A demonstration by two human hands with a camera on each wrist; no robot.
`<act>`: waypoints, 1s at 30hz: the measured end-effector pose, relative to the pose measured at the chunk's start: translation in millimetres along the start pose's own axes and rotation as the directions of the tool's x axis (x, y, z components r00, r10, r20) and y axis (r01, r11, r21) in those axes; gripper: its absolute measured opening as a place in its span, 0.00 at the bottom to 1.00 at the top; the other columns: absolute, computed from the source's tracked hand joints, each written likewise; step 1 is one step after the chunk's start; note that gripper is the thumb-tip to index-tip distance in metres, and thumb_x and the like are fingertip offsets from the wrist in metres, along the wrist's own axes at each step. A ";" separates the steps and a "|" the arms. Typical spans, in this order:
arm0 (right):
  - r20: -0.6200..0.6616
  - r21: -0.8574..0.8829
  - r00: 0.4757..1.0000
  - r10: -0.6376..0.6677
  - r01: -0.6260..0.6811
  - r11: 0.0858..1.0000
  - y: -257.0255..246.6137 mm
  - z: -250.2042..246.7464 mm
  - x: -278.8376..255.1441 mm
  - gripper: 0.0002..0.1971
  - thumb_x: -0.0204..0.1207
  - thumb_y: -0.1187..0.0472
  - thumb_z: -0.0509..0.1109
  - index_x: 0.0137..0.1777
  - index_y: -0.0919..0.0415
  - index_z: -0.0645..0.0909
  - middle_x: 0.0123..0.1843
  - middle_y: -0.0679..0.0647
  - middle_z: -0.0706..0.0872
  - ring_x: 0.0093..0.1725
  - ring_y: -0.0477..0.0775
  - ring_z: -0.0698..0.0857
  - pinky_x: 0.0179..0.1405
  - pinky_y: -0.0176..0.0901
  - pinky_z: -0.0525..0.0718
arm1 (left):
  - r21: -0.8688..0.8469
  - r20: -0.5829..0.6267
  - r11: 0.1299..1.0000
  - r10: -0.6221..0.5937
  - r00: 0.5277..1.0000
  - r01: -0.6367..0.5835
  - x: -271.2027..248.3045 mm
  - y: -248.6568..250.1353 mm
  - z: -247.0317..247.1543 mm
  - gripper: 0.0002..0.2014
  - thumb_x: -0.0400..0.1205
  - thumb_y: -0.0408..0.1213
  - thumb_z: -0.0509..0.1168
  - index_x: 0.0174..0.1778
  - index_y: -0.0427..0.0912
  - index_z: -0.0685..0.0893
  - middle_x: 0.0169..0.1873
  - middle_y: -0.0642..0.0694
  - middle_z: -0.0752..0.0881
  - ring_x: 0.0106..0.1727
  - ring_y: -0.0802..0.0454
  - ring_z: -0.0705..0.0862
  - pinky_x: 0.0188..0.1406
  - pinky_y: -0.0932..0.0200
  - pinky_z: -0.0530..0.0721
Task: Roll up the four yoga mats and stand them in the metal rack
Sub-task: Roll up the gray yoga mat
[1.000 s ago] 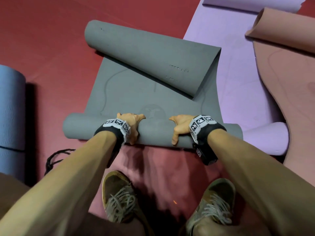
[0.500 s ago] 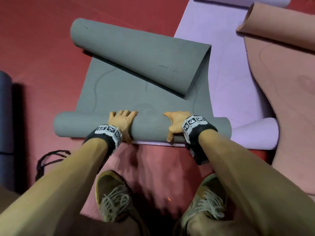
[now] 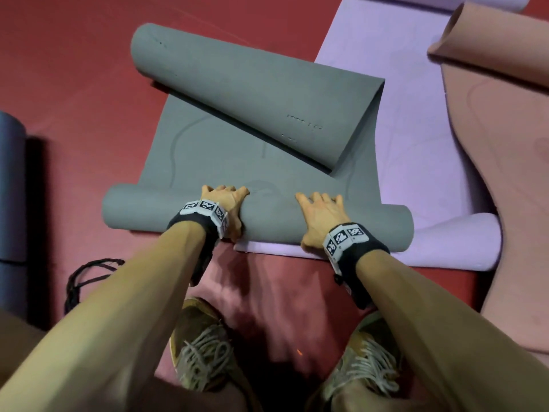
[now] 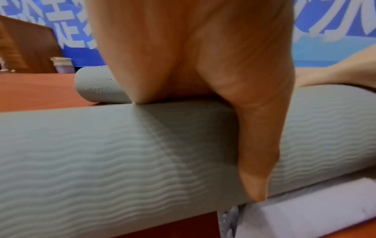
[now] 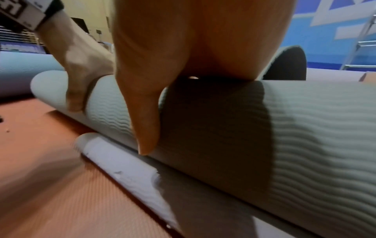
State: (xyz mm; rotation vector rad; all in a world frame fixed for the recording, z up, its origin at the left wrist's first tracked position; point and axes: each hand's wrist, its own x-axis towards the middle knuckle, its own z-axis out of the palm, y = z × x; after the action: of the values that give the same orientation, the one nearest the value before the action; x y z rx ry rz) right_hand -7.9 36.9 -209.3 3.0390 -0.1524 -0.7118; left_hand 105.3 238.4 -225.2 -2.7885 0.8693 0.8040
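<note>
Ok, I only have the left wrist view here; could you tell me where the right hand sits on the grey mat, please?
Observer: The right hand rests on top of the grey mat's near roll, fingers spread, to the right of the left hand.
Operator: Thanks. How much mat is left to roll?
Observer: A flat stretch, then the far end, curled over and lying askew.
Operator: Are any other mats rolled?
Observer: A blue roll lies on the floor to the left.
</note>
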 end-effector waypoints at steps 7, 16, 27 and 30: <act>0.220 0.175 0.975 0.015 -0.055 0.983 15.4 -22.7 38.6 0.61 0.44 0.49 0.86 0.81 0.47 0.62 0.65 0.55 0.85 0.66 0.61 0.82 0.67 0.55 0.72 | 0.114 -0.260 0.993 0.052 0.964 -0.023 -8.3 3.3 25.1 0.58 0.56 0.60 0.77 0.81 0.49 0.58 0.70 0.44 0.72 0.72 0.42 0.70 0.75 0.33 0.58; 0.282 0.223 0.959 0.025 -0.091 0.971 11.0 -27.7 28.5 0.62 0.42 0.44 0.85 0.81 0.42 0.62 0.69 0.52 0.83 0.67 0.61 0.81 0.62 0.49 0.78 | 0.070 -0.175 0.997 0.047 0.983 -0.035 -9.1 5.4 11.5 0.51 0.53 0.56 0.79 0.73 0.52 0.67 0.62 0.47 0.78 0.66 0.44 0.75 0.67 0.40 0.65; 0.414 0.382 0.908 -0.064 -0.110 0.918 -3.4 -9.7 -19.5 0.45 0.54 0.47 0.86 0.73 0.50 0.72 0.64 0.52 0.85 0.61 0.58 0.83 0.66 0.52 0.80 | 0.087 0.065 0.994 0.067 0.996 -0.073 -34.0 2.6 7.9 0.38 0.54 0.55 0.80 0.60 0.61 0.74 0.53 0.54 0.83 0.59 0.50 0.82 0.61 0.50 0.71; 0.327 0.266 0.944 -0.032 -0.060 0.962 -9.2 4.6 -31.6 0.54 0.57 0.41 0.84 0.80 0.52 0.60 0.71 0.57 0.78 0.72 0.62 0.76 0.73 0.65 0.66 | 0.113 0.156 0.992 0.042 0.987 -0.060 -33.5 9.5 3.9 0.38 0.52 0.53 0.82 0.59 0.60 0.75 0.52 0.54 0.85 0.58 0.49 0.83 0.55 0.52 0.72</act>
State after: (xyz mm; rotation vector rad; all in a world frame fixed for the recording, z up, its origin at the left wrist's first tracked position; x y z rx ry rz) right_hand -37.2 49.2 -199.8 3.1354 -0.2996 -1.2973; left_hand 75.0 248.2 -210.8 -2.5738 0.9317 0.9294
